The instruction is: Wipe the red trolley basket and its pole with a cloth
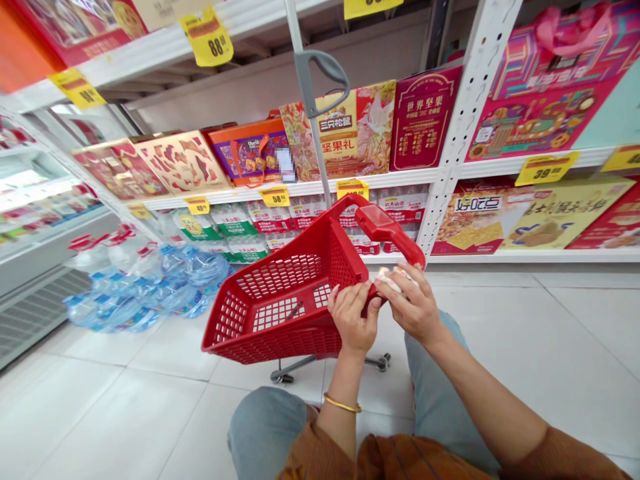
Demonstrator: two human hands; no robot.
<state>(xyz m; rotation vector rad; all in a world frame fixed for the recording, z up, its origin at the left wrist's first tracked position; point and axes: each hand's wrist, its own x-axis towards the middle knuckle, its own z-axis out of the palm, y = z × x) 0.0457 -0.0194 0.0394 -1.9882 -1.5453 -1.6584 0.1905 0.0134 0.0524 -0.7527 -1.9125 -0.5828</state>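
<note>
A red plastic shopping cart (280, 293) with a lattice basket stands on the floor in front of my knees. My left hand (356, 320) is closed over the near edge of the basket, at the corner by the handle frame. Just right of it, my right hand (413, 300) presses a crumpled white cloth or tissue (390, 279) with coloured spots against the red frame. Most of that white piece is hidden under my fingers. Above both hands curves the cart's red handle (383, 223). A small dark object (295, 311) shows at the basket floor; its kind is unclear.
Shelves ahead hold gift boxes (345, 127) and shrink-wrapped bottle packs (275, 217). A metal pole with a grey handle (323, 83) rises behind the cart. Large water bottles (135, 287) stand on the floor at left, near a chiller (40, 287). Cartons (480, 220) sit low at right.
</note>
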